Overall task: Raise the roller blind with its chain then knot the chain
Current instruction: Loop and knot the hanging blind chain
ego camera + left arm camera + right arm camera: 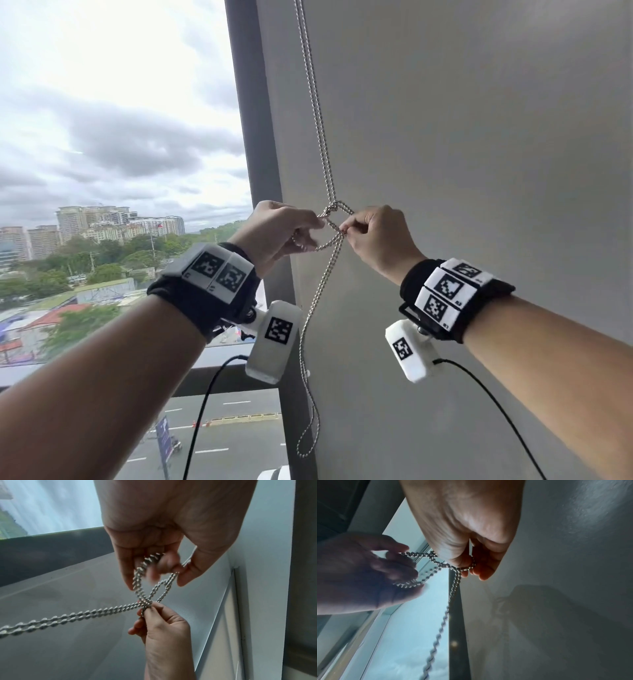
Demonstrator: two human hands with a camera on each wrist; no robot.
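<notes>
Chain: my silver bead chain (pixel 322 137) hangs doubled in front of the grey wall (pixel 479 137), just right of the dark window frame (pixel 250 137), at about my chest-high reach.
Knot: a loose loop (pixel 330 226) crosses itself between my two hands; the strands are not drawn tight, and the opening is still wide.
Tail: below the crossing the doubled chain drops free and ends in a narrow closed loop (pixel 308 442) near the lower frame.
Left hand: my left hand (pixel 277 233) has curled fingers (pixel 126 574) pinching the left side of the loop, thumb against forefinger.
Right hand: my right hand (pixel 380 240) pinches the crossing point, fingers (pixel 486 566) pressed together on the strands.
Containers: I cannot see any.
Blind: the blind itself does not show.
Window: the glass (pixel 120 137) shows clouds and buildings.
</notes>
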